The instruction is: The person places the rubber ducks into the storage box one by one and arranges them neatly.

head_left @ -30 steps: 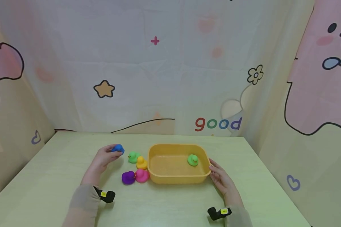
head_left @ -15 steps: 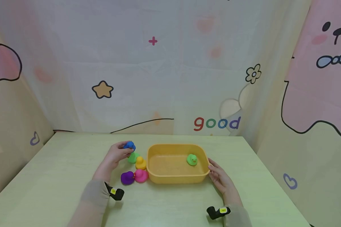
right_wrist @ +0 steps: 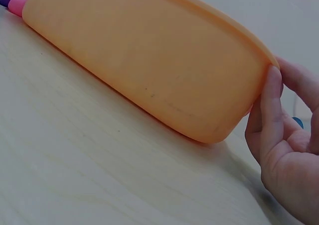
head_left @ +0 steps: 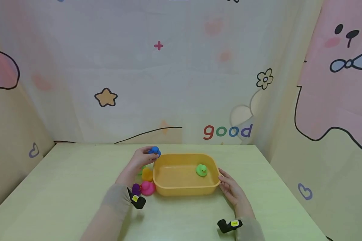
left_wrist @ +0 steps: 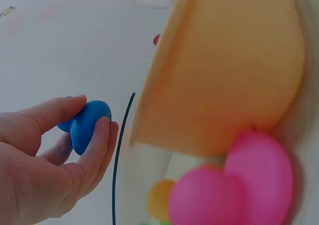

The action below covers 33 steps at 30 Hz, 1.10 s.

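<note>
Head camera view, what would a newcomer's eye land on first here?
Probably the yellow tub on the table, with a lone green duck inside toward its right end. Next, the blue duck, pinched in the left hand by the tub's far left corner. Then the bright pink duck, outside the tub's left end.

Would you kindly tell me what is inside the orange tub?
One green duck sits inside the orange tub, toward its right side; whatever lies beneath the duck is covered.

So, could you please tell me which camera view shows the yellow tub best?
The head view: only it shows inside the yellow tub, with nearly the whole rim. The left wrist view shows part of its outside, cropped; the right wrist view, an outer side, also cropped.
</note>
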### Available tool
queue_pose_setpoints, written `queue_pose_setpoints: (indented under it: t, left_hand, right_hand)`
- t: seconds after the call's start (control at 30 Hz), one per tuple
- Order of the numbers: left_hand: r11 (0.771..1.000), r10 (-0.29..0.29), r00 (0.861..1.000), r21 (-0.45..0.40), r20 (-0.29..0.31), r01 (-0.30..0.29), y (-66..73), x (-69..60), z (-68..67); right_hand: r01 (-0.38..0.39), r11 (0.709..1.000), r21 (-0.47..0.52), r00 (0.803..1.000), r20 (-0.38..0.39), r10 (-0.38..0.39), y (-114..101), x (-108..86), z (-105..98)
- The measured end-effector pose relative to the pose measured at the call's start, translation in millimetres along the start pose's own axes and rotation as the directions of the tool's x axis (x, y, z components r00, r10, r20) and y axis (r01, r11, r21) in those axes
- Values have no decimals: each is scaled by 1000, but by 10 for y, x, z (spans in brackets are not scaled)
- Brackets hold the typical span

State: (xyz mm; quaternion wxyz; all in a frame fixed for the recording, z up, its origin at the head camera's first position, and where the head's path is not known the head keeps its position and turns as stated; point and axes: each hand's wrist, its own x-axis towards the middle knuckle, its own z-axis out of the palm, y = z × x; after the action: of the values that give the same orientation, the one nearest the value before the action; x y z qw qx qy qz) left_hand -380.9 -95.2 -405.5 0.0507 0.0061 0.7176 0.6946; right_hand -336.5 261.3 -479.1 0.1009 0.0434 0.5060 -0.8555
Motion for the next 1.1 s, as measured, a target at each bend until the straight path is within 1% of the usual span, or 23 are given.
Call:
queue_pose_setpoints:
  t: [0.13, 0.23, 0.3, 0.4, 0.53, 0.63, 0.73, 0.8, 0.87, 0.97, 1.03, 1.07, 1.1]
  left_hand:
    - [1000, -8, 1000, -27, 9, 8, 56, 53, 188]
    - [999, 2, 1000, -40, 17, -2, 72, 89, 335]
    - [999, 13, 1000, -48, 19, -12, 71, 111, 434]
    - [998, 33, 999, -50, 32, -31, 56, 136, 576]
    - [998, 23, 998, -65, 61, -19, 22, 151, 751]
    - [996, 0, 997, -86, 80, 7, -19, 180, 864]
    - [993, -7, 996, -113, 90, 17, -62, 226, 963]
    - [993, -9, 996, -120, 91, 20, -62, 233, 1019]
    - [993, -2, 995, -114, 95, 13, -55, 224, 1068]
    - [995, -9, 995, -96, 99, 18, -51, 210, 1137]
    - [997, -4, 994, -82, 106, 13, -119, 252, 1177]
    - [997, -7, 994, -75, 109, 15, -192, 315, 1195]
    - [996, 13, 992, -85, 125, -2, -317, 427, 1199]
  right_hand:
    - [10, 1000, -22, 1000, 6, -10, 9, 6, -15]
    - [10, 999, -37, 1000, 13, -10, 20, 9, -30]
    - [12, 999, -49, 1000, 11, -12, 31, 12, -37]
    - [17, 999, -41, 1000, 7, -17, 41, 8, -39]
    - [35, 999, -26, 999, 15, -35, 49, 2, -46]
    - [38, 999, -32, 999, 31, -37, 46, 3, -47]
    - [33, 999, -39, 999, 24, -32, 35, 10, -35]
    - [29, 999, -37, 999, 18, -28, 34, 17, -29]
    - [27, 999, -41, 1000, 8, -26, 34, 23, -23]
    - [26, 999, -44, 1000, 2, -26, 32, 28, -26]
    - [24, 999, -42, 1000, 3, -23, 30, 26, -28]
    - [24, 999, -37, 1000, 1, -24, 34, 25, -28]
    - [25, 999, -32, 1000, 2, -25, 39, 26, -28]
